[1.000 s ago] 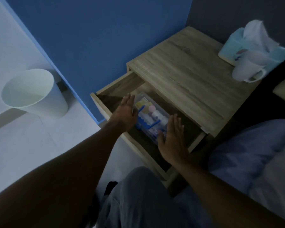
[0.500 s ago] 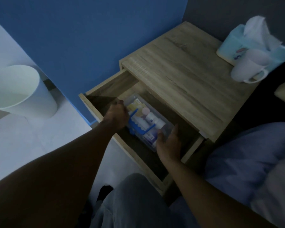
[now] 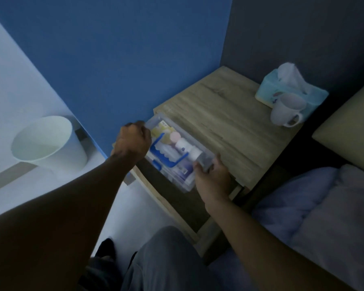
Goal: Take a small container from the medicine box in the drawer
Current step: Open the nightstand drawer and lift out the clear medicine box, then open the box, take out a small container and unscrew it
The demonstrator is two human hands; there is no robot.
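Looks like they're at the lifting-out stage: both hands are gripping the clear medicine box (image 3: 177, 152), holding it above the open drawer (image 3: 183, 206). Left hand (image 3: 132, 141) is fisted on its 10 o'clock end, right hand (image 3: 213, 179) is pinching the 4 o'clock end. Next it probably needs setting on the worktop (image 3: 229, 127) so a hand's free for a small container.
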